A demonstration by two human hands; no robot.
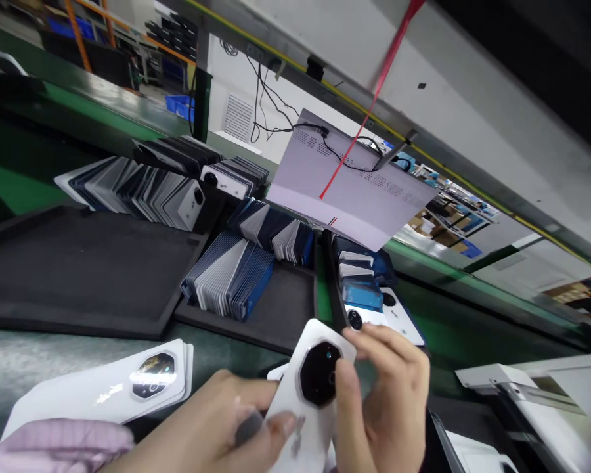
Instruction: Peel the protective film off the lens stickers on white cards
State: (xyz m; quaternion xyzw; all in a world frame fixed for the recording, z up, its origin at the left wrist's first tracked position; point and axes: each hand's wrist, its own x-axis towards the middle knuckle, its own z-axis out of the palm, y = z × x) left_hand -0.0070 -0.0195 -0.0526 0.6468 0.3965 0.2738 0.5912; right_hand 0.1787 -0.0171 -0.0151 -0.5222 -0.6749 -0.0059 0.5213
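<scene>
A white phone back cover (316,426) with a black eight-sided camera window is held tilted in front of me. My left hand (226,420) is closed on its lower left edge, thumb lying on the face. My right hand (387,394) pinches the upper right edge, with the thumb at the camera window and the index finger by the top corner. Part of another white piece shows behind the cover. To the left of my left hand, a small stack of white back covers (83,387) lies on the green bench.
Black foam trays (73,269) stand along the bench. Rows of grey and blue panels (221,276) and white-and-dark covers (142,190) lean in them. More covers (398,315) lie right of centre. A red cord (349,148) hangs before a pale perforated panel (345,184). White equipment (522,387) stands right.
</scene>
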